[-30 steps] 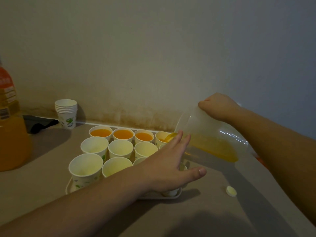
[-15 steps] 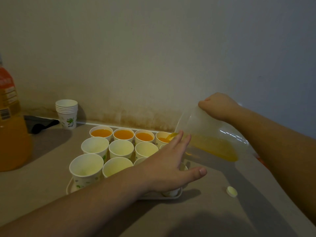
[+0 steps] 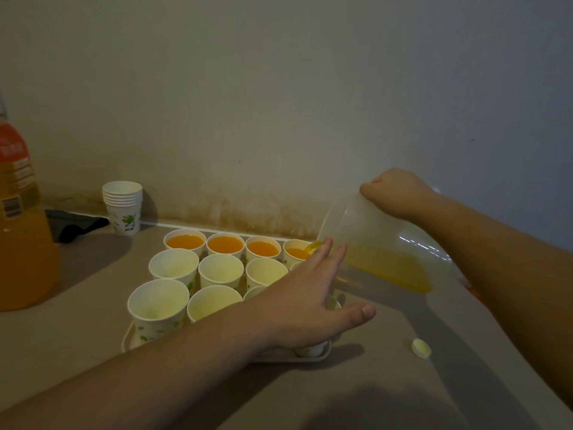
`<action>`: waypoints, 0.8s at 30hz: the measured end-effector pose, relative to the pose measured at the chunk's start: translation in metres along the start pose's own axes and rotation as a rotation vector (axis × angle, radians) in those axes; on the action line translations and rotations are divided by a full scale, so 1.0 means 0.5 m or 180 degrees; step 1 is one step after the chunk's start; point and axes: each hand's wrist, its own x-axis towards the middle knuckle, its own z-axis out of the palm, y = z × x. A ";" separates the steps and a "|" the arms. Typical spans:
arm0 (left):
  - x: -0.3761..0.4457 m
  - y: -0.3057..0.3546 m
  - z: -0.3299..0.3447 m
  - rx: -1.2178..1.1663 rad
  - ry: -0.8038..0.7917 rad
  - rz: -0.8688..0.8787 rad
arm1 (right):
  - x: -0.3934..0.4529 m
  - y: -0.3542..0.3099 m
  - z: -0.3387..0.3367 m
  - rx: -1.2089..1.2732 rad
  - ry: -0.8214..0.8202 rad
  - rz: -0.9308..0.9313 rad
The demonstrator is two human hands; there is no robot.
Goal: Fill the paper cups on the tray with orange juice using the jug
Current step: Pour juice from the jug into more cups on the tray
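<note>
A pale tray (image 3: 127, 338) on the counter holds several white paper cups in rows. Three back-row cups (image 3: 225, 244) are full of orange juice. My right hand (image 3: 398, 193) grips the clear plastic jug (image 3: 384, 243), tilted left, and juice runs from its spout into the fourth back-row cup (image 3: 294, 252). The middle and front cups (image 3: 158, 305) are empty. My left hand (image 3: 310, 296) reaches over the tray's right side with straight fingers, its fingertips against the jug near the spout. It hides the right-hand cups.
A large orange juice bottle (image 3: 21, 231) stands at the far left. A stack of spare paper cups (image 3: 123, 206) and a dark object (image 3: 76, 226) sit by the wall. A small white cap (image 3: 421, 348) lies right of the tray. The wall runs close behind.
Juice has risen in the fourth back-row cup. Both hands and the jug have stayed nearly still.
</note>
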 end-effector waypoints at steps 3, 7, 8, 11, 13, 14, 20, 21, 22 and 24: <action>0.000 0.001 0.000 0.0020 -0.0019 -0.0011 | -0.003 -0.002 0.000 -0.0084 -0.0014 -0.0037; 0.000 0.001 0.001 0.0000 -0.0020 -0.0017 | -0.001 0.001 0.001 -0.0091 0.0019 0.0015; 0.000 0.000 0.001 -0.0008 -0.0018 -0.0020 | -0.001 0.001 0.001 -0.0060 0.0034 0.0033; 0.000 -0.001 0.001 -0.0006 -0.0010 -0.0015 | -0.004 -0.001 0.001 0.0036 0.0054 0.0066; -0.001 0.000 0.001 0.0002 -0.0016 -0.0009 | -0.005 -0.002 0.000 0.0088 0.0047 0.0073; -0.002 0.000 0.001 0.0005 -0.0022 -0.0011 | -0.006 -0.003 -0.001 0.0111 0.0038 0.0076; -0.002 -0.001 0.000 0.0014 -0.0003 -0.0001 | -0.009 -0.006 -0.002 0.0101 0.0038 0.0091; -0.002 -0.001 0.001 0.0012 0.0002 0.0000 | -0.009 -0.004 -0.001 0.0128 0.0057 0.0097; -0.002 -0.001 0.001 0.0008 0.0009 0.0002 | -0.009 -0.003 0.000 0.0167 0.0072 0.0119; -0.002 -0.001 0.001 0.0000 0.0020 0.0005 | -0.011 -0.004 -0.001 0.0259 0.0087 0.0140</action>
